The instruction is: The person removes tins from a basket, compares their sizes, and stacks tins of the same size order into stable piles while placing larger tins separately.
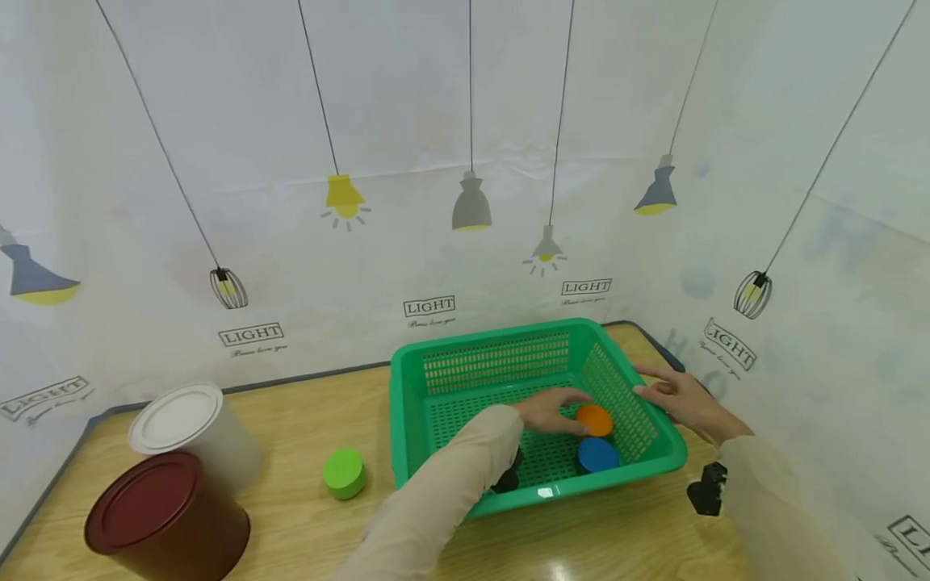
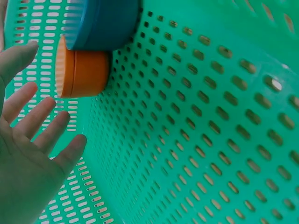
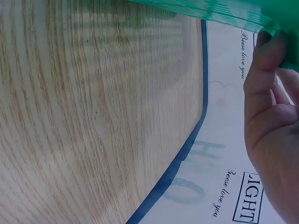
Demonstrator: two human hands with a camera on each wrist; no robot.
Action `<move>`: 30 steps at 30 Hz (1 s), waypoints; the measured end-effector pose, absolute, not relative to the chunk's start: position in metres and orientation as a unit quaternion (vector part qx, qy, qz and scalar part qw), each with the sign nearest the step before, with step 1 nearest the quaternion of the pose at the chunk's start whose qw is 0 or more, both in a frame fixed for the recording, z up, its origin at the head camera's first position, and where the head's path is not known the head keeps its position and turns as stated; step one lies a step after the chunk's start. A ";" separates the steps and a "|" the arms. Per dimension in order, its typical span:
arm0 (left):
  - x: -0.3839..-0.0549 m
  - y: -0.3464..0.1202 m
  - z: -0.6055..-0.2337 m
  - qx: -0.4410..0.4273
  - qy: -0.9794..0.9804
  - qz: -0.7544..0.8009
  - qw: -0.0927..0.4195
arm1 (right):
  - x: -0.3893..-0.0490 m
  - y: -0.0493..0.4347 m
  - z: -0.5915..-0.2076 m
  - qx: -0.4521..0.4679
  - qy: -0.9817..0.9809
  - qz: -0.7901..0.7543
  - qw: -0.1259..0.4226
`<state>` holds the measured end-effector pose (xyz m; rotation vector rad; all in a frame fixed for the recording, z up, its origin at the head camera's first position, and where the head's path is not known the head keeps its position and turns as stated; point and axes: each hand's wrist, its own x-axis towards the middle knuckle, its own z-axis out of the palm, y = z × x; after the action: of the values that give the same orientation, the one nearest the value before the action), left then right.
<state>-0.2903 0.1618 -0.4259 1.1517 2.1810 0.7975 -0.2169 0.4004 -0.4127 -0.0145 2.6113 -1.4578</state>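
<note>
A green plastic basket (image 1: 538, 494) with perforated walls sits on the table. My left hand (image 1: 552, 410) reaches inside it, fingers spread, close to a round orange container (image 1: 595, 420). In the left wrist view, the palm and fingers (image 2: 39, 109) show with nothing between them, below the orange container (image 2: 86, 73). Against that container stands a blue one (image 1: 597, 455), nearer the basket's front right corner. At the basket's right rim my right hand (image 1: 686, 401) grips the edge; the right wrist view shows its bent fingers (image 3: 266, 60) at the green rim.
Left of the basket, a small lime-green round container (image 1: 345, 474) stands on the wooden table (image 1: 298, 452). Farther left are a white can (image 1: 211, 428) and a dark red-brown can (image 1: 174, 516). Behind the table hangs a pale sheet printed with lamps (image 1: 378, 258).
</note>
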 end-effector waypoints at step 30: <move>-0.295 0.161 -0.430 0.412 0.822 0.311 0.240 | -0.217 0.402 -0.416 -0.017 0.873 -0.483 0.065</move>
<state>-0.2949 0.1606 -0.4297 1.1286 2.2499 0.8524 -0.2174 0.4023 -0.4156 -0.0516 2.6362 -1.4570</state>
